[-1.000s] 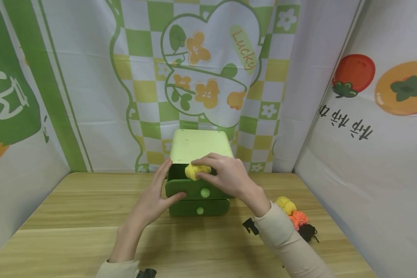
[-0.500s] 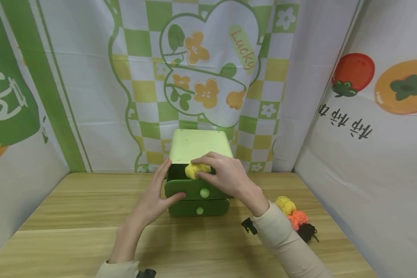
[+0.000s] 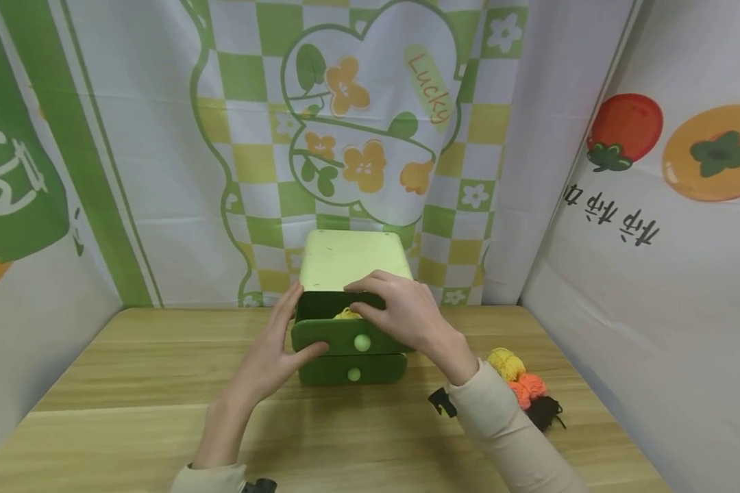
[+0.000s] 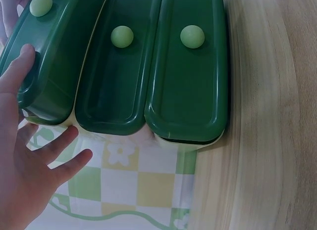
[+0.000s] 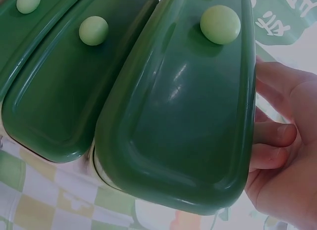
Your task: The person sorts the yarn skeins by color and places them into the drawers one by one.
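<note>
A small cabinet with a pale green top (image 3: 356, 257) and dark green drawers has its top drawer (image 3: 327, 335) pulled out. Inside that drawer lies a yellow yarn ball (image 3: 347, 314), mostly hidden behind the drawer front. My right hand (image 3: 403, 311) hovers over the drawer's right part, thumb and forefinger apart, with the yarn ball below them. In the right wrist view some of its fingers (image 5: 273, 135) bend behind the drawer front. My left hand (image 3: 271, 356) rests at the cabinet's left side, fingers extended, its thumb (image 4: 19, 67) against the top drawer's front.
On the table's right side lie a yellow yarn ball (image 3: 506, 363), an orange yarn ball (image 3: 528, 389) and a black yarn ball (image 3: 544, 412), close together beside my right sleeve (image 3: 490, 404). A patterned curtain (image 3: 370, 137) hangs behind the cabinet. Lower drawers (image 4: 190, 81) are closed.
The yellow yarn ball has gone from between my right thumb and fingers down into the open top drawer. My right fingers have parted; the left hand has stayed in place.
</note>
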Available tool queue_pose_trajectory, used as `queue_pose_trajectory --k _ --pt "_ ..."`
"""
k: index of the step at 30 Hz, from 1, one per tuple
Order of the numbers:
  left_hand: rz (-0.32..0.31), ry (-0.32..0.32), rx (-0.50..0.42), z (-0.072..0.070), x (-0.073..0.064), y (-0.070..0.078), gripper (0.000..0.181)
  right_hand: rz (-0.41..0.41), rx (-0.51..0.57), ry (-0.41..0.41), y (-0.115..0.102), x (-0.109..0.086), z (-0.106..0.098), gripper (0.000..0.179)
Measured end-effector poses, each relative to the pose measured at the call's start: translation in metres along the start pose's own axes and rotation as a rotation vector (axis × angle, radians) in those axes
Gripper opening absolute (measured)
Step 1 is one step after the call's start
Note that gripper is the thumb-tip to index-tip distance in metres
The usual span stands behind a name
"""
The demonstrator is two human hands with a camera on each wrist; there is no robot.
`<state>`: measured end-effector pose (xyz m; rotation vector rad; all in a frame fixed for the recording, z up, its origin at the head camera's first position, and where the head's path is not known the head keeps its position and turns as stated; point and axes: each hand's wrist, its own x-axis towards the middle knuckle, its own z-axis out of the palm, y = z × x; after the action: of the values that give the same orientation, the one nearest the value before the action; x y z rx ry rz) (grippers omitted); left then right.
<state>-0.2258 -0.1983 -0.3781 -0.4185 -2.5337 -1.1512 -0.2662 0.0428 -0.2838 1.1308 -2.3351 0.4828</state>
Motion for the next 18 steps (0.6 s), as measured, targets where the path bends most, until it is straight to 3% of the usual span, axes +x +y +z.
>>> queue_pose_trajectory --k 18 --pt "-0.019 0.003 0.009 0.001 0.001 0.0 0.103 0.071 0.027 -0.002 0.016 -0.013 -0.009 0.025"
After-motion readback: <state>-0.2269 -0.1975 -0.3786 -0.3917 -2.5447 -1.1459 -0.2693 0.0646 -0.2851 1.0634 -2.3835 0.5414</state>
